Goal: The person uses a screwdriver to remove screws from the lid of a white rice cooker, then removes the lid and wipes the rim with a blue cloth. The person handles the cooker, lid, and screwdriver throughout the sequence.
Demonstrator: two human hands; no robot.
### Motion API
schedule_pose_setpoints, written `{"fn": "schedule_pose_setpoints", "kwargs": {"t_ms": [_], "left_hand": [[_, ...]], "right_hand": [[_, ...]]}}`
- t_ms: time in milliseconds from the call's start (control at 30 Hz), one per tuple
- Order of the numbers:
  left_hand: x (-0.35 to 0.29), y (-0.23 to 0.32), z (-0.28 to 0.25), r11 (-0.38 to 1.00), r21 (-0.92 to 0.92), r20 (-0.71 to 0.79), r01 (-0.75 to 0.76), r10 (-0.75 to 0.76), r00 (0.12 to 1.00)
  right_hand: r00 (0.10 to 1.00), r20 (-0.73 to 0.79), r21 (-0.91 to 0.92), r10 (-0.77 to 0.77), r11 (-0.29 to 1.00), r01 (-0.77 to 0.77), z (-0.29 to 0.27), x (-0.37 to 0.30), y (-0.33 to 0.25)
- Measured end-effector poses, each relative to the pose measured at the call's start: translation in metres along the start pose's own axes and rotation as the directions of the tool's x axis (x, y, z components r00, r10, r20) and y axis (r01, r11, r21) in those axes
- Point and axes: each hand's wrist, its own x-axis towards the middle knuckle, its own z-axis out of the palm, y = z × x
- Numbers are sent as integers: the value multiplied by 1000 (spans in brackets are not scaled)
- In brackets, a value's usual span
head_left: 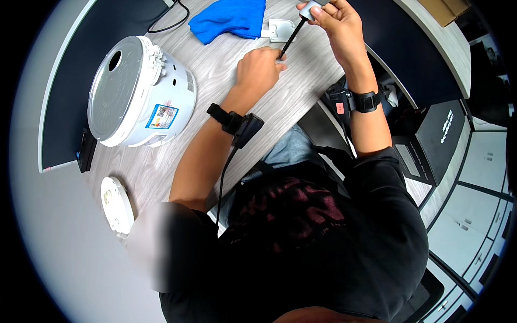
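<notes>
Between my two hands stretches a small light-grey block with a straight black stem or cable (293,40); I cannot tell which it is. The block end is pinched in the fingers of my right hand (336,24), raised at the table's far side. My left hand (259,71) is closed around the lower end of the stem, just above the tabletop, and its fingers hide most of that end. Just beyond my hands lies a flat white plastic piece (281,30). A crumpled blue cloth (229,20) touches its left side.
A white round appliance body (177,107) with a grey, holed end face lies at the left on the wood-grain table (215,59). Nearer me is a round white cover (116,207). Dark partitions (398,59) edge the table. A black box (431,142) stands at right.
</notes>
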Motion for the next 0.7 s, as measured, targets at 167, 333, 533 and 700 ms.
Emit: {"fn": "schedule_pose_setpoints", "kwargs": {"t_ms": [167, 333, 533, 700], "left_hand": [[-23, 5, -45, 983, -177, 37, 44, -38, 999], [-82, 11, -119, 996, -45, -37, -74, 72, 997], [-151, 24, -204, 984, -175, -122, -45, 24, 992], [-180, -12, -249, 996, -16, -432, -89, 73, 899]], "right_hand": [[999, 48, -21, 20, 1000, -19, 23, 6, -10], [968, 249, 119, -3, 992, -27, 62, 11, -24], [887, 462, 129, 16, 988, -84, 142, 3, -39], [786, 597, 21, -164, 982, 188, 219, -21, -31]]}}
